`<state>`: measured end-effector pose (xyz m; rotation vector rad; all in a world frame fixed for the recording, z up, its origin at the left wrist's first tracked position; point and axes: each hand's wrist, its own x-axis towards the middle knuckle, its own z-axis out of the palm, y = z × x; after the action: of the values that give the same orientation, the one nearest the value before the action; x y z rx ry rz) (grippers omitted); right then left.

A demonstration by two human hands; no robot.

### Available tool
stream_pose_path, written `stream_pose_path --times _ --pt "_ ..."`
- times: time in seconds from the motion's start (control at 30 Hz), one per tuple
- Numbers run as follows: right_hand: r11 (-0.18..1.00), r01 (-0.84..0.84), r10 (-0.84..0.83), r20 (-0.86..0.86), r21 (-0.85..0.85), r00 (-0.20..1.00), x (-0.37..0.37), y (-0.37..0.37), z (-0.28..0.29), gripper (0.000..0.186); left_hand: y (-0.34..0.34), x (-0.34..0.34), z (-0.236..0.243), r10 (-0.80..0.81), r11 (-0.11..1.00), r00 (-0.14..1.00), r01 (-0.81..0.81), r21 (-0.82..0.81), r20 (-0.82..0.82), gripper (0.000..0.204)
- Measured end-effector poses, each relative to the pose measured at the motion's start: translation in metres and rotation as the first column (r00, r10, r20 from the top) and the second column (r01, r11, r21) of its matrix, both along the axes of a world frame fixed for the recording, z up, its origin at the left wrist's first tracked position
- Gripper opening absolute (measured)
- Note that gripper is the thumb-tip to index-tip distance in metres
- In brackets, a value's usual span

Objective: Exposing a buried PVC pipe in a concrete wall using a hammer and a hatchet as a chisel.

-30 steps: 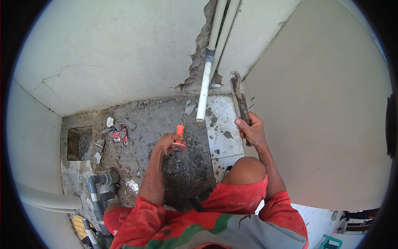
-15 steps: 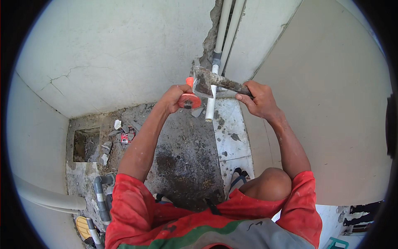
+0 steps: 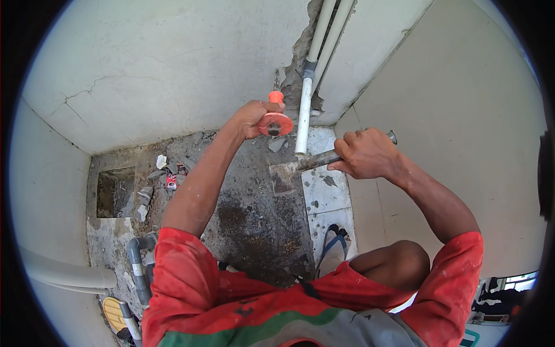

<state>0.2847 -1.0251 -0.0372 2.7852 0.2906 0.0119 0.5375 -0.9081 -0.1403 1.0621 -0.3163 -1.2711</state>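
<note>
My left hand (image 3: 250,118) grips a chisel (image 3: 276,96) by its orange handle with a round guard. Its metal blade points away from me into the broken plaster of the wall groove (image 3: 289,81), left of the pipes. My right hand (image 3: 364,151) is closed round the shaft of a worn hammer (image 3: 283,176), held lower and to the right, its squarish head pointing left over the floor. Between my hands a white pipe (image 3: 303,115) hangs down to an open end, joined by a grey coupling (image 3: 309,68) to one of two pipes running up the groove.
Grey elbow pipes (image 3: 137,272), a larger pale pipe (image 3: 69,274) and a yellow object (image 3: 113,315) lie at lower left. Rubble (image 3: 144,202) surrounds a square pit (image 3: 114,194) in the rough concrete floor. A tiled strip (image 3: 324,196) runs beside the right wall (image 3: 462,144).
The chisel has risen from near the floor to the groove. The hammer swung across to the chisel, then came down below it toward me. My sandalled foot has come into view.
</note>
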Motion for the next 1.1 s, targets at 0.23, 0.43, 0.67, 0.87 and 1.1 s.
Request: stream_pose_path --times 0.23,0.43,0.67,0.87,1.1 --pt "0.848 -0.513 0.529 -0.175 0.13 0.83 0.008 0.023 0.012 0.049 -0.009 0.002 -0.006 -0.027 0.999 0.999 0.026 -0.042 -0.022 0.016" --pt "0.983 0.154 -0.141 -0.126 0.1 0.982 0.005 0.02 0.006 0.052 0.005 -0.003 0.001 -0.008 1.0 1.0 0.008 -0.03 -0.008 0.016" --pt "0.855 -0.484 0.501 -0.05 0.186 0.864 0.009 0.032 0.001 0.054 0.001 0.003 -0.001 -0.012 0.999 0.999 0.013 -0.044 0.03 0.016" --pt "0.949 0.253 -0.272 0.086 0.187 0.958 0.018 0.008 0.022 0.05 -0.002 -0.004 0.002 -0.003 0.995 0.999 0.0 0.096 0.035 0.017" --pt "0.807 -0.573 0.579 0.001 0.144 0.816 0.014 0.031 0.001 0.054 -0.001 0.023 -0.013 -0.062 0.997 0.997 0.064 -0.04 0.052 0.026"
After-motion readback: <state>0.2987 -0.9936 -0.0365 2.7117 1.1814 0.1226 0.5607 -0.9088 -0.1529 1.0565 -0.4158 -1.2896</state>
